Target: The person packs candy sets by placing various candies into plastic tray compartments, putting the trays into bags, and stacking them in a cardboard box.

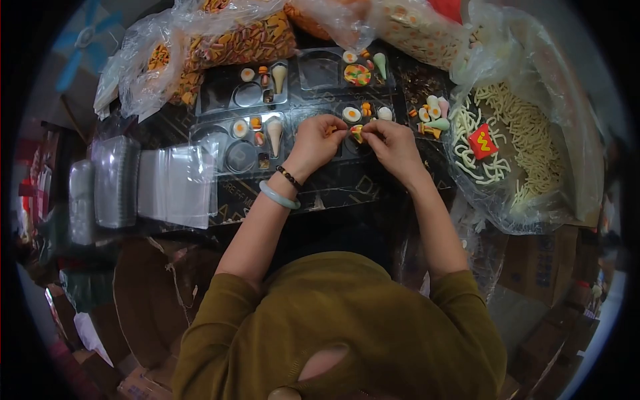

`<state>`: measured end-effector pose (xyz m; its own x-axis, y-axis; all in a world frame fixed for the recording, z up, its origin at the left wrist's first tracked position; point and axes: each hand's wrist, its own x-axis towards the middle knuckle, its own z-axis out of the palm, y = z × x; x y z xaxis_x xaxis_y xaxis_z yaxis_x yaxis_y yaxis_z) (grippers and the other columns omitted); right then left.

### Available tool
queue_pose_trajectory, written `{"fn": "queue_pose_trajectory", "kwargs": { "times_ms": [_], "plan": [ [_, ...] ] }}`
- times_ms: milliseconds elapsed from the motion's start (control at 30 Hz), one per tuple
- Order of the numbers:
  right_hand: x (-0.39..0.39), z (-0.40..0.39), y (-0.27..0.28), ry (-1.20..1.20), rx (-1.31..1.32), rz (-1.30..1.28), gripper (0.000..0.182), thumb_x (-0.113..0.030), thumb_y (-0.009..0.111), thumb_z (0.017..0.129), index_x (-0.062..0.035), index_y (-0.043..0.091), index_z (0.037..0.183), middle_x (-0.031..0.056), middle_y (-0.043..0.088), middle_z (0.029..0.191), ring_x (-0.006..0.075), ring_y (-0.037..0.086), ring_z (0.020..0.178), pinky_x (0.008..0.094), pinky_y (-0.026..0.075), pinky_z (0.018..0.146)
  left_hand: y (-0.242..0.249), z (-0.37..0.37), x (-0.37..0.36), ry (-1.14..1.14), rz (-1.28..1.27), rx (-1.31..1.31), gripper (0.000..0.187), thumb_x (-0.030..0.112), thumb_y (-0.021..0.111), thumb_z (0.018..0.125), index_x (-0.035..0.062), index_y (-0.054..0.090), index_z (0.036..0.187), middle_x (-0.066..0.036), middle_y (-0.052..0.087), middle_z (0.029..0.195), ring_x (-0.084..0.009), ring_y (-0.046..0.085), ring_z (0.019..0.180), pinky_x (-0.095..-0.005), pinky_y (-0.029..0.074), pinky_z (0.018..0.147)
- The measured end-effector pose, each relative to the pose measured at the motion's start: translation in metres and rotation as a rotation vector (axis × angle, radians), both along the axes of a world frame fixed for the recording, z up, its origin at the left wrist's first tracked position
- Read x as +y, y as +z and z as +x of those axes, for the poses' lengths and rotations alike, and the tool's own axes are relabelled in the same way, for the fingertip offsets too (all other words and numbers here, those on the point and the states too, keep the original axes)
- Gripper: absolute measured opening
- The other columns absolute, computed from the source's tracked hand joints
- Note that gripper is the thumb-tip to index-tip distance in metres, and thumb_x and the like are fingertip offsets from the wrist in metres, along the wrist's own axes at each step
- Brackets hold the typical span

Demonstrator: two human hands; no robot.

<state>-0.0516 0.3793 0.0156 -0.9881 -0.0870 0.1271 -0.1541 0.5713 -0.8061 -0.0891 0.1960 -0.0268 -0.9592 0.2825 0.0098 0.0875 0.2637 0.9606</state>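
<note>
My left hand (319,143), with a beaded bracelet and a pale bangle at its wrist, is over a clear plastic tray (327,162). Its fingertips are pinched together; a bit of orange shows there, too small to name. Across from it, my right hand (398,148) pinches a small yellow, red and green toy food piece (357,134). Just beyond the fingers lie a toy fried egg (352,115), a tiny toy burger (366,109) and a white toy piece (385,113). The fingers hide part of this tray.
Another filled tray (207,143) holds a toy ice cream cone (275,137). More trays lie behind. Loose toy pieces (435,113) sit at right, beside a bag of noodle-like strands (533,140) with a red toy box (483,141). Clear packaging (175,183) is stacked left; bulk bags (240,43) line the back.
</note>
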Motion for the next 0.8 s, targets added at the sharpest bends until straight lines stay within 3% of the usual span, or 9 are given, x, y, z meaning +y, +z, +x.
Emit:
{"fn": "queue_pose_trajectory", "kwargs": {
  "times_ms": [100, 200, 300, 400, 433, 500, 600, 733, 800],
  "plan": [
    [-0.007, 0.005, -0.008, -0.067, -0.09, -0.124, 0.009, -0.01, 0.065, 0.08, -0.0055, 0.068, 0.087, 0.0097, 0.067, 0.084, 0.0271, 0.064, 0.082, 0.0363, 0.045, 0.076, 0.0, -0.001, 0.002, 0.0, 0.013, -0.039, 0.011, 0.007, 0.066, 0.083, 0.0004, 0.068, 0.091, -0.01, 0.069, 0.079, -0.0151, 0.064, 0.072, -0.0274, 0.05, 0.067],
    [-0.009, -0.002, -0.007, 0.073, 0.333, 0.292, 0.011, -0.008, 0.064, 0.08, -0.0026, 0.068, 0.089, 0.013, 0.067, 0.082, 0.0288, 0.066, 0.076, 0.0351, 0.05, 0.069, 0.001, -0.003, 0.003, 0.02, 0.123, -0.146, 0.01, 0.005, 0.064, 0.086, -0.0001, 0.067, 0.094, -0.002, 0.064, 0.076, -0.0079, 0.057, 0.067, -0.0218, 0.045, 0.061],
    [-0.004, -0.01, -0.006, 0.11, 0.335, 0.28, 0.011, -0.009, 0.065, 0.08, -0.0034, 0.069, 0.089, 0.0126, 0.067, 0.081, 0.0286, 0.066, 0.076, 0.035, 0.05, 0.069, 0.001, -0.003, 0.002, 0.023, 0.178, -0.156, 0.01, 0.004, 0.062, 0.088, 0.0, 0.066, 0.096, 0.002, 0.061, 0.075, -0.0042, 0.052, 0.065, -0.0186, 0.043, 0.058],
    [0.002, -0.002, 0.005, -0.055, 0.023, -0.021, 0.01, -0.011, 0.066, 0.081, -0.0054, 0.07, 0.088, 0.009, 0.065, 0.08, 0.0263, 0.062, 0.079, 0.0371, 0.044, 0.071, 0.001, -0.004, -0.002, 0.002, 0.106, -0.092, 0.009, 0.004, 0.063, 0.088, 0.0, 0.066, 0.095, 0.001, 0.062, 0.076, -0.0045, 0.053, 0.065, -0.0197, 0.043, 0.059],
    [0.005, -0.003, 0.002, -0.023, 0.109, 0.103, 0.011, -0.011, 0.066, 0.081, -0.005, 0.07, 0.089, 0.0093, 0.064, 0.079, 0.0264, 0.062, 0.078, 0.0372, 0.045, 0.07, 0.001, -0.003, -0.002, -0.011, 0.069, -0.069, 0.009, 0.004, 0.063, 0.088, -0.0001, 0.067, 0.095, 0.0, 0.062, 0.076, -0.0048, 0.053, 0.066, -0.0204, 0.044, 0.059],
    [0.013, -0.002, -0.009, 0.026, 0.279, 0.351, 0.013, -0.011, 0.067, 0.08, -0.0044, 0.07, 0.091, 0.0098, 0.064, 0.079, 0.0266, 0.062, 0.077, 0.0373, 0.046, 0.069, -0.003, -0.002, -0.001, -0.007, 0.023, 0.087, 0.01, 0.004, 0.065, 0.085, 0.0007, 0.068, 0.094, -0.001, 0.062, 0.075, -0.0078, 0.055, 0.066, -0.0234, 0.044, 0.06],
    [0.016, -0.001, -0.009, -0.054, 0.225, 0.198, 0.011, -0.011, 0.068, 0.079, -0.0068, 0.071, 0.089, 0.0083, 0.064, 0.08, 0.0258, 0.062, 0.08, 0.0378, 0.044, 0.073, 0.01, 0.0, 0.002, -0.033, -0.097, 0.227, 0.011, 0.003, 0.068, 0.082, 0.0026, 0.07, 0.092, -0.006, 0.061, 0.074, -0.015, 0.057, 0.068, -0.0284, 0.046, 0.062],
    [0.016, 0.001, 0.001, 0.024, 0.269, 0.335, 0.013, -0.011, 0.069, 0.078, -0.0076, 0.07, 0.09, 0.0066, 0.064, 0.082, 0.0256, 0.061, 0.081, 0.038, 0.043, 0.073, 0.006, -0.001, 0.005, -0.09, -0.18, 0.451, 0.013, 0.004, 0.07, 0.079, 0.0049, 0.071, 0.092, -0.01, 0.059, 0.075, -0.0244, 0.059, 0.071, -0.0326, 0.047, 0.065],
    [0.014, 0.002, 0.005, 0.092, 0.371, 0.474, 0.015, -0.011, 0.069, 0.077, -0.0071, 0.069, 0.091, 0.0065, 0.064, 0.082, 0.0255, 0.061, 0.081, 0.038, 0.043, 0.073, 0.005, -0.001, 0.006, -0.084, -0.21, 0.435, 0.013, 0.003, 0.07, 0.079, 0.0048, 0.071, 0.092, -0.011, 0.059, 0.076, -0.0261, 0.059, 0.071, -0.0333, 0.047, 0.065]
  ]
}}
